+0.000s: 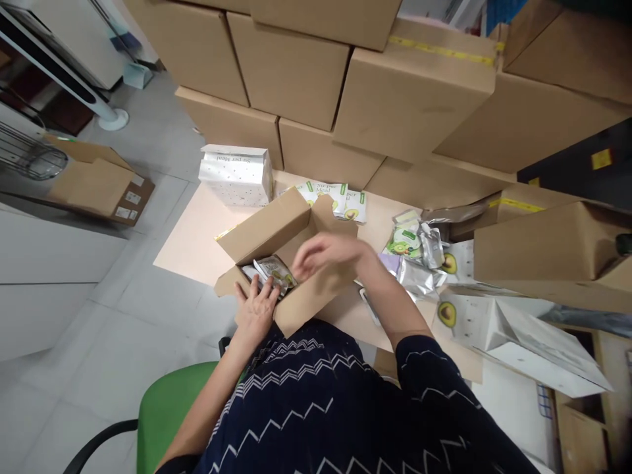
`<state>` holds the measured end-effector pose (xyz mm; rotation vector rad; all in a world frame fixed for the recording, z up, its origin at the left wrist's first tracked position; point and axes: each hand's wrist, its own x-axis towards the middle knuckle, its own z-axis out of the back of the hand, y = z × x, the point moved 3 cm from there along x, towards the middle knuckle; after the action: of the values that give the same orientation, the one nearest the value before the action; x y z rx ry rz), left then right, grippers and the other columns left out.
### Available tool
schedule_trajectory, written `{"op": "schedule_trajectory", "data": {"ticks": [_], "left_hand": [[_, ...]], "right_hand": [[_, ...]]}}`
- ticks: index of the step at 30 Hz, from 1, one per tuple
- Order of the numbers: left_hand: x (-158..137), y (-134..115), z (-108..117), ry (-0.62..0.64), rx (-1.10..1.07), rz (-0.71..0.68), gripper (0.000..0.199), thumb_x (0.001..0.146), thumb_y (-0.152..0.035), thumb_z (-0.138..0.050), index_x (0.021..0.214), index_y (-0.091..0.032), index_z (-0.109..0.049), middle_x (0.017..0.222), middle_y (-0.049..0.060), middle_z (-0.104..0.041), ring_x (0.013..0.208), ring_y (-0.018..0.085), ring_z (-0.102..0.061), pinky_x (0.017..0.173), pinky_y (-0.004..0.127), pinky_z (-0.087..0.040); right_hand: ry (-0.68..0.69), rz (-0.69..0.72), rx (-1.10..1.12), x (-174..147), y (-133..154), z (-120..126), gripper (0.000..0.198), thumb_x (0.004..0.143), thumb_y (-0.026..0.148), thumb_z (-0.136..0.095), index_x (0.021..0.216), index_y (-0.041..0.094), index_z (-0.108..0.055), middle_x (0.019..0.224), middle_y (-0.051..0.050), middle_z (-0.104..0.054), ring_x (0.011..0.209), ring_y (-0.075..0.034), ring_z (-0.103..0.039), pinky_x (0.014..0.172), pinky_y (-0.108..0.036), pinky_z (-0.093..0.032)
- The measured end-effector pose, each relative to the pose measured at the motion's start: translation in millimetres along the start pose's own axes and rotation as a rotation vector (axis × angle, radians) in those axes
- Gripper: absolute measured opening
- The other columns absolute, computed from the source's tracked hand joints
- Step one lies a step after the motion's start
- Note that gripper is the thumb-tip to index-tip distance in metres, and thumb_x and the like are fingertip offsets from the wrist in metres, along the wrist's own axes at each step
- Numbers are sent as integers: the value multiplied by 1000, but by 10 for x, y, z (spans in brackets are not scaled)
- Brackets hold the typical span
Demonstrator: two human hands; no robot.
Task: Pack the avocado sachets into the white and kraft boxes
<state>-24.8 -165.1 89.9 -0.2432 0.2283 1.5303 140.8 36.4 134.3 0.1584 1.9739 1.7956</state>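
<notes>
In front of me an open cardboard box (pixel 269 227) stands on the table with its flaps spread. Foil pouches (pixel 276 268) with avocado pictures lie in its left end. My left hand (pixel 257 306) rests over the box's near left edge, fingers spread and their tips on the pouches. Above the right part of the box hovers my right hand (pixel 323 253), fingers curled downward and slightly blurred. Whether anything is between those fingers cannot be made out.
A white Super Meal box (pixel 236 176) stands at the back left. Flat avocado packets (pixel 340 201) lie behind the open box. More pouches (pixel 412 253) are heaped at right, beside white avocado cartons (pixel 513 329). Stacked cardboard boxes (pixel 291 69) form a wall behind. A green chair (pixel 170 408) is at lower left.
</notes>
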Motion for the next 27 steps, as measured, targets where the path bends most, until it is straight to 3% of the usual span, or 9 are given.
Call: {"op": "schedule_trajectory", "data": {"ticks": [2, 3, 5, 6, 9, 12, 20, 23, 27], "left_hand": [[3, 7, -7, 12, 11, -5, 58, 91, -4, -34, 136, -27, -63, 155, 9, -50, 147, 44, -33, 110, 85, -17], [3, 10, -14, 11, 14, -6, 59, 90, -3, -34, 135, -27, -63, 155, 9, -50, 147, 44, -33, 110, 85, -17], [1, 16, -37, 1, 19, -5, 58, 90, -4, -34, 135, -26, -63, 155, 9, -50, 147, 44, -34, 111, 84, -16], [0, 19, -51, -4, 21, -3, 57, 90, -5, -35, 135, -26, -63, 154, 9, -51, 147, 44, -34, 111, 84, -15], [-4, 30, -93, -6, 23, 8, 55, 89, -5, -38, 132, -26, -65, 153, 10, -52, 147, 43, -34, 113, 83, -12], [-14, 36, -119, 1, 23, 24, 56, 87, -4, -39, 132, -26, -65, 151, 11, -54, 147, 42, -34, 113, 83, -10], [-85, 13, -113, 28, 47, 126, 54, 88, -7, -42, 132, -27, -65, 146, 12, -57, 144, 42, -37, 116, 79, -15], [-98, 16, -131, 20, 45, 117, 52, 89, -9, -42, 132, -27, -65, 145, 12, -57, 144, 43, -37, 115, 78, -15], [-99, 35, -165, -19, 22, 75, 52, 88, -7, -42, 129, -27, -67, 143, 12, -58, 144, 43, -37, 115, 81, -13]], "right_hand": [[-487, 179, 85, -208, -30, 632, 35, 89, 54, -62, 88, 19, -67, 73, 0, -67, 63, -12, -62, 59, -23, -51], [-770, 185, 42, -275, -116, 932, 35, 92, 52, -58, 91, 19, -67, 74, 0, -66, 64, -12, -61, 61, -23, -51], [-1136, 19, -153, -265, -373, 1365, 31, 92, 45, -59, 101, 17, -67, 87, -4, -69, 77, -15, -65, 74, -27, -54], [-1177, -98, -292, -182, -511, 1492, 32, 89, 41, -63, 108, 15, -67, 100, -9, -70, 92, -18, -66, 85, -32, -54], [-922, -300, -672, 215, -865, 1595, 49, 84, 34, -69, 128, 12, -61, 145, -20, -54, 136, -27, -46, 114, -45, -35], [-734, -341, -808, 507, -1049, 1547, 50, 89, 33, -62, 134, 10, -55, 158, -22, -39, 150, -25, -25, 120, -48, -20], [-610, -407, -917, 628, -1227, 1393, 29, 85, 9, -60, 114, 10, -60, 135, -24, -60, 129, -24, -49, 112, -43, -30], [-604, -458, -924, 463, -1222, 1338, 19, 83, 5, -60, 100, 12, -63, 118, -21, -68, 112, -25, -60, 101, -40, -42], [-708, -500, -988, 54, -937, 1525, 14, 92, 11, -51, 96, 15, -64, 103, -17, -71, 104, -26, -63, 96, -41, -45]]}}
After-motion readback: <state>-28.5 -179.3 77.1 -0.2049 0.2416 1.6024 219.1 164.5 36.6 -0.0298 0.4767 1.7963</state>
